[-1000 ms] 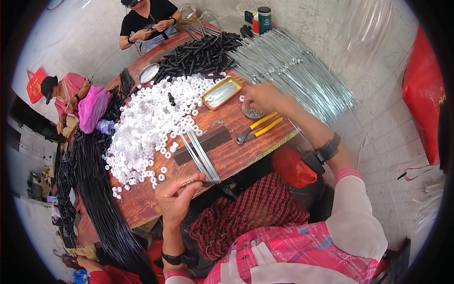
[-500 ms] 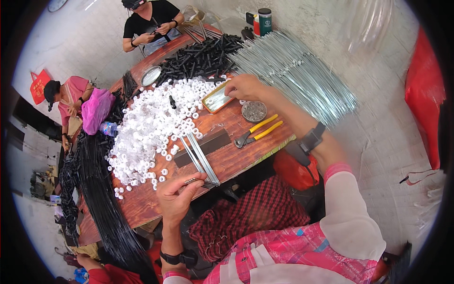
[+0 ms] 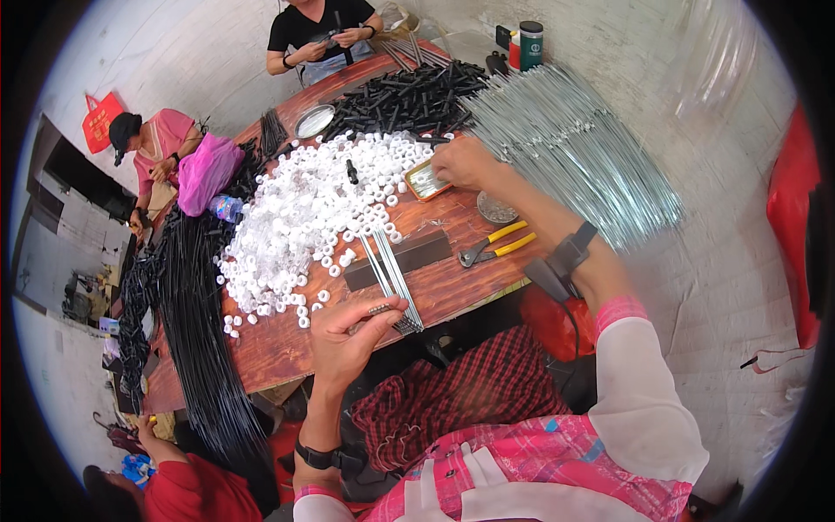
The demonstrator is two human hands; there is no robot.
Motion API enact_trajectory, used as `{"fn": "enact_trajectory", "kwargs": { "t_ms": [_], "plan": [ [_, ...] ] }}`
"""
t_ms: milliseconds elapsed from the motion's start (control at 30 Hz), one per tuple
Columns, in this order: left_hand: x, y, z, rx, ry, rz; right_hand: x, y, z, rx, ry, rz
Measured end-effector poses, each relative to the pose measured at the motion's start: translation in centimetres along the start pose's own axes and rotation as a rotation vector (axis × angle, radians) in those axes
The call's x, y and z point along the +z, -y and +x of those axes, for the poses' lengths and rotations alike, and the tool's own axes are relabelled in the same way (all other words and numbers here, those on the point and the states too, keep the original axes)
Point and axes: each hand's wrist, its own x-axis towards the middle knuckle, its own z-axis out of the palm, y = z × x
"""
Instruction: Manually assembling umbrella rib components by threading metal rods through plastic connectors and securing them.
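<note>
My left hand (image 3: pixel 346 341) is closed at the table's near edge, thumb and fingers pinching a short, ridged metal piece (image 3: pixel 381 309). Beside its fingertips are the near ends of several thin silver rods (image 3: pixel 393 277), which lie across a dark flat bar (image 3: pixel 361 277). Farther off, my right hand (image 3: pixel 466 163) reaches over a small orange-rimmed tray (image 3: pixel 421 193) with shiny contents. Its fingers are bent together at the tray; whatever they grip is hidden. A round dish of small metal bits (image 3: pixel 496 209) is partly covered by my right forearm.
Yellow-handled pliers (image 3: pixel 500 245) lie right of the bar. White rings (image 3: pixel 300 222) are heaped at centre left, black tubular pieces (image 3: pixel 409 97) behind them. A bundle of silver rods (image 3: pixel 574 143) fills the far right; black strands (image 3: pixel 196 304) hang off the left. Other people sit around the table.
The whole view has shifted, so the table sits farther right and slightly higher. My left hand still pinches the metal piece and my right hand stays at the tray.
</note>
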Motion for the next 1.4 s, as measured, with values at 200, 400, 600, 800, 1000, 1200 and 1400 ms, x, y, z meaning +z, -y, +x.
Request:
{"fn": "enact_trajectory", "kwargs": {
  "t_ms": [200, 400, 600, 800, 1000, 1200, 1400],
  "plan": [
    [0.2, 0.3, 0.3, 0.004, -0.008, -0.019, -2.4, 0.5, -0.7, -0.036, -0.066, -0.055],
    [-0.1, 0.9, -0.1, -0.017, -0.036, -0.099, -6.7, 7.6, -2.8, 0.029, -0.252, 0.521],
    [0.0, 1.0, 0.0, -0.002, -0.031, -0.112, -11.3, 15.8, -9.0, -0.280, -0.216, 0.587],
    [0.4, 1.8, -0.5, 0.036, -0.036, -0.116, -12.1, 17.2, -10.5, -0.316, -0.196, 0.492],
    [0.1, 1.9, -0.8, 0.036, -0.032, -0.098, -12.6, 17.6, -10.8, -0.312, -0.175, 0.500],
    [-0.1, 1.6, -0.8, 0.042, -0.024, -0.062, -12.6, 17.9, -10.8, -0.284, -0.126, 0.546],
    [0.0, 1.3, -0.8, 0.036, -0.027, -0.085, -12.3, 17.7, -10.7, -0.287, -0.197, 0.537]
  ]
}}
